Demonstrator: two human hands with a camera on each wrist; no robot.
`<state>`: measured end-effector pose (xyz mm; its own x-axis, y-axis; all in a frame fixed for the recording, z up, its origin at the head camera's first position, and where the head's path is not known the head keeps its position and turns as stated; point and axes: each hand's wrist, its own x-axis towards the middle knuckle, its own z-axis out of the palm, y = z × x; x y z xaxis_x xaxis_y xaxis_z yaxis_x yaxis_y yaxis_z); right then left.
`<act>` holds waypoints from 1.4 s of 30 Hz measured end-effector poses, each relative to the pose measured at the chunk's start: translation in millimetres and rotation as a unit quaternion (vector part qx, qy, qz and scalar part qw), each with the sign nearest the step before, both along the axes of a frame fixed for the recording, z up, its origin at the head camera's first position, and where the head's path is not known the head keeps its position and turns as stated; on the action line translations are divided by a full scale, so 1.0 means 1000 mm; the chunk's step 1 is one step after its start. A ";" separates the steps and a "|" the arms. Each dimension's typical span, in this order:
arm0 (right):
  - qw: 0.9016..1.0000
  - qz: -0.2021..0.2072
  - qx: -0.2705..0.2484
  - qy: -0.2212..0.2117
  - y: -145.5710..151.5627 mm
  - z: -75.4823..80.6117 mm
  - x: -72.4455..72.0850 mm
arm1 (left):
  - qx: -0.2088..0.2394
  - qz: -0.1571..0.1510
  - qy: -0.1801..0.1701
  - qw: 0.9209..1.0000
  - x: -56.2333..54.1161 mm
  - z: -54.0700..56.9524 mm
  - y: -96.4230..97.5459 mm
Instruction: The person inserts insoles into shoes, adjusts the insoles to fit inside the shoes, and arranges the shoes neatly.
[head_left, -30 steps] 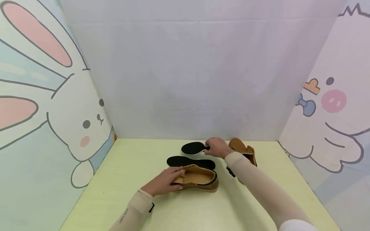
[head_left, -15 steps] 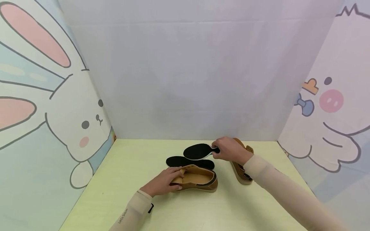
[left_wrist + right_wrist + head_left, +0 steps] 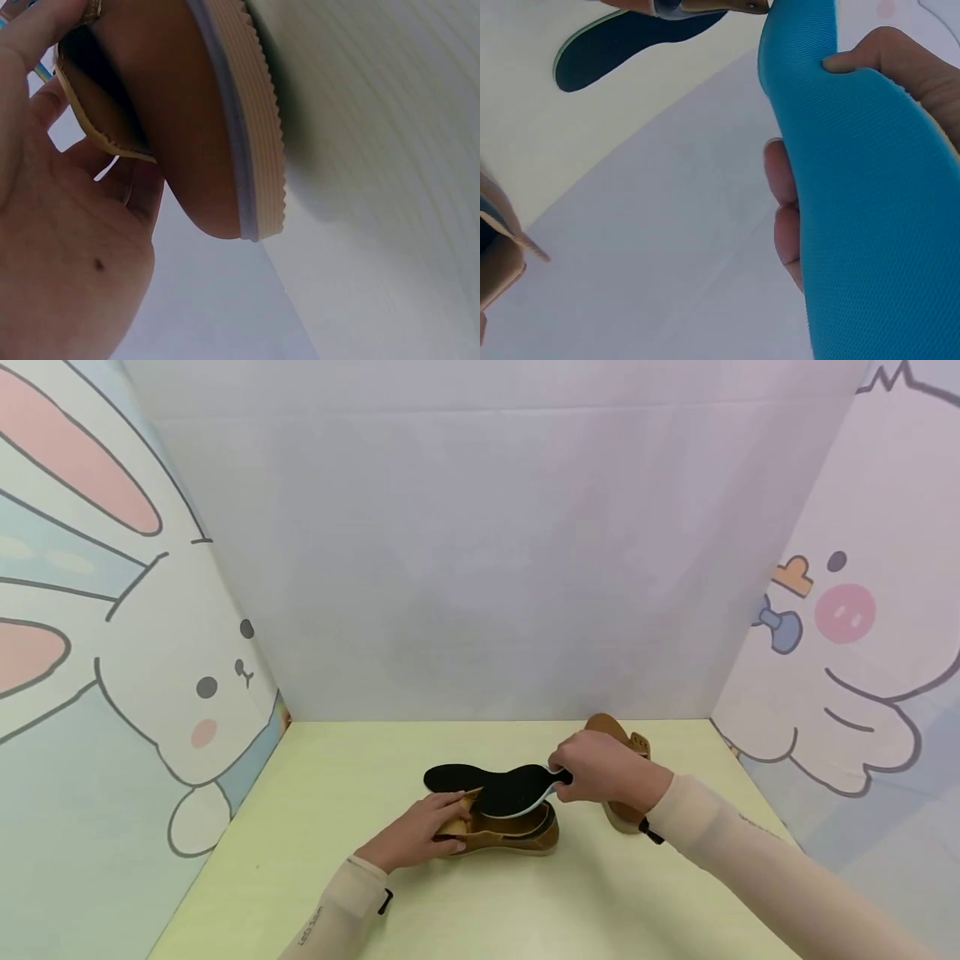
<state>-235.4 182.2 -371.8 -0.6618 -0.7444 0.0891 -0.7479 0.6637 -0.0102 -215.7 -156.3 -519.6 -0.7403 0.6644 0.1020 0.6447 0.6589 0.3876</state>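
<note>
My right hand [image 3: 609, 770] pinches a black-topped insole [image 3: 519, 789] by its narrower part. Its broad end hangs over the opening of a brown shoe [image 3: 517, 842] that lies sole down with its toe to the left. The right wrist view shows the insole's blue underside [image 3: 855, 187], with the thumb on one side and fingers on the other. With my left hand [image 3: 414, 835] I grip the front of that shoe, fingers at the tongue and thumb along the near side. In the left wrist view the shoe's ridged sole [image 3: 259, 135] shows beside the palm.
A second black insole [image 3: 453, 777] lies on the pale yellow table [image 3: 300, 835] just behind the shoe, partly covered from view. Another brown shoe [image 3: 609, 725] stands at the back right, partly hidden by my right hand. Cartoon-printed walls [image 3: 495, 568] close off the back and sides.
My right hand has brought the insole from the back of the table towards me, until its broad end overlaps the shoe's opening. The left hand keeps its hold on the shoe.
</note>
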 end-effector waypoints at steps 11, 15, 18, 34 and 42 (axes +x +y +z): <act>0.992 0.037 0.084 0.091 -0.017 -0.002 0.010 | 0.029 0.012 -0.048 0.998 0.002 0.001 -0.001; 0.987 0.045 0.104 0.112 -0.023 -0.003 0.013 | 0.028 0.010 -0.038 0.999 0.000 0.000 -0.003; 0.987 0.040 0.108 0.110 -0.026 -0.006 0.013 | 0.027 0.004 -0.030 0.999 0.000 0.000 -0.003; 0.987 0.044 0.107 0.108 -0.043 -0.032 0.009 | 0.043 0.026 -0.055 0.997 -0.001 -0.001 0.000; 0.994 0.041 0.066 0.070 -0.047 -0.044 0.005 | 0.033 0.035 -0.062 0.997 -0.001 0.000 0.000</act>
